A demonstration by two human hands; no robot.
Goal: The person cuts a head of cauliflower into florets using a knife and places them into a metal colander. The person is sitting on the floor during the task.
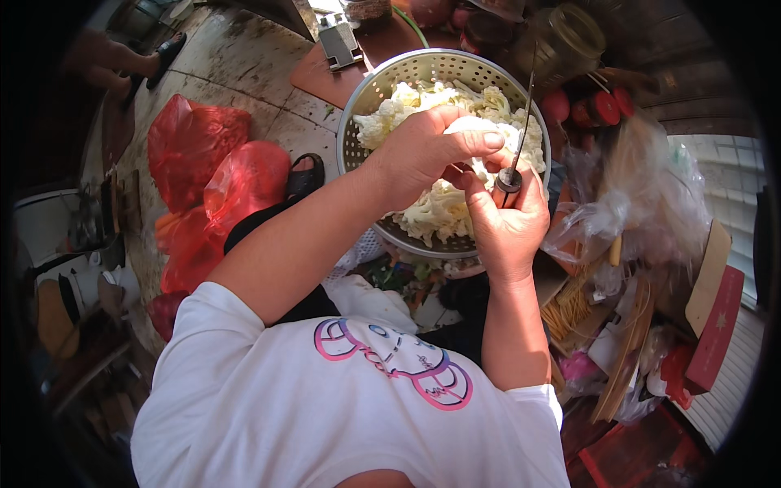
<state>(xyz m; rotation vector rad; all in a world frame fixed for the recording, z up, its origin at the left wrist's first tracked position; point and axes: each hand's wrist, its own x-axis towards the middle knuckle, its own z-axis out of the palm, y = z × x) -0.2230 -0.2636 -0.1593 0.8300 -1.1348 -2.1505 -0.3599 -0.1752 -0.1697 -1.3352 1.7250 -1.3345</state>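
Both my hands are over a perforated metal colander (pixel 354 143) heaped with cauliflower florets (pixel 439 213). My left hand (pixel 427 152) grips a brightly sunlit piece of cauliflower (pixel 476 125), with the thumb lying across it. In my right hand (pixel 511 229) is a knife (pixel 523 131), held by its round wooden handle. Its thin blade points away from me and is seen nearly edge-on, to the right of the cauliflower piece. The fingertips of my two hands come close together beneath that piece; glare and fingers hide where blade and cauliflower may meet.
Red plastic bags (pixel 195 140) stand on the tiled floor at left. Vegetable scraps (pixel 403 274) lie below the colander. Beyond it are a brown board (pixel 323 79) and a large jar (pixel 567 39). Clear plastic bags (pixel 634 201) and cardboard crowd the right. Another person's feet (pixel 146 64) show upper left.
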